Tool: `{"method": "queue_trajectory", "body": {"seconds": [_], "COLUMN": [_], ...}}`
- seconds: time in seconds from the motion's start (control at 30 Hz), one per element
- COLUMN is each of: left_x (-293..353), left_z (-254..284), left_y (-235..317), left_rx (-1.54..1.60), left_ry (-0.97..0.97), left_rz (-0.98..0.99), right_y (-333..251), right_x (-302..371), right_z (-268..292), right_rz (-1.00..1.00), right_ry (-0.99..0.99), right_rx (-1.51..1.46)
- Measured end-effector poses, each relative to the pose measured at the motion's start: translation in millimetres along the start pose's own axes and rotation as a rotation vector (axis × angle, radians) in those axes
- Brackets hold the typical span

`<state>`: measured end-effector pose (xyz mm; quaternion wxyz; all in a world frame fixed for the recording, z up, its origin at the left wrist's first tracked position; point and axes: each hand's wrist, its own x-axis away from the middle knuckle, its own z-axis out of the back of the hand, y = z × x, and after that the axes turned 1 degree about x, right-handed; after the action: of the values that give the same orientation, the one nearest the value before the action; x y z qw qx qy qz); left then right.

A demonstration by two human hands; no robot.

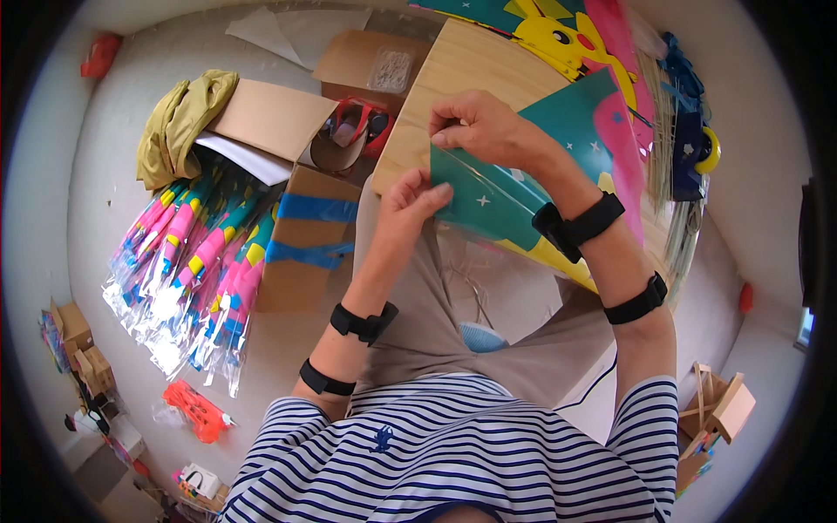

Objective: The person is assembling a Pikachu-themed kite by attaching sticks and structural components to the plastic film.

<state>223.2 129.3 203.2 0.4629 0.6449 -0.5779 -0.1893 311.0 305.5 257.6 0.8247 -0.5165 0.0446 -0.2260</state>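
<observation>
A teal printed plastic sheet [567, 131] with white stars and pink and yellow areas lies over the wooden table in front of me, its near part hanging past the edge. At its left corner, my right hand [479, 129] pinches the upper edge, fingertips curled together. Just below, my left hand [417, 199] has thumb and fingers closed on the lower left edge of the same sheet. Between the hands the sheet's edge looks folded or doubled, with a glossy strip along it. Black straps circle both forearms.
A yellow cartoon-figure sheet [558, 39] lies at the table's far end. Thin rods [663, 148] and yellow tape [711, 150] are along its right side. On the left stand cardboard boxes [301, 205] and many wrapped colourful bundles [196, 253]. An orange bag [199, 410] is on the floor.
</observation>
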Motion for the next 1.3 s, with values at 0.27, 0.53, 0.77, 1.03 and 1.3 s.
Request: {"method": "queue_trajectory", "body": {"seconds": [0.27, 0.53, 0.77, 1.03, 1.3], "left_x": [11.2, 33.7, 61.2, 72.9, 26.1], "left_z": [-13.8, -66.1, -93.0, -78.8, -52.9], "left_y": [10.1, 38.9, 45.1, 39.9, -16.3], "left_rx": [0.142, 0.293, 0.221, 0.036, -0.397], "left_ry": [-0.015, -0.159, -0.173, -0.407, -0.257], "left_rz": [0.063, 0.126, 0.055, -0.065, -0.363], "right_y": [-50.5, -49.8, -39.7, -72.8, -131.6], "right_x": [73.7, 211.2, 212.2, 260.6, 318.1], "right_z": [-14.7, -155.7, -124.8, -97.7, -31.5], "right_rz": [0.352, -0.102, -0.142, 0.000, 0.060], "right_ry": [0.836, 0.601, 0.940, 1.028, 1.101], "right_rx": [0.583, 0.814, 0.916, 0.886, 0.438]}}
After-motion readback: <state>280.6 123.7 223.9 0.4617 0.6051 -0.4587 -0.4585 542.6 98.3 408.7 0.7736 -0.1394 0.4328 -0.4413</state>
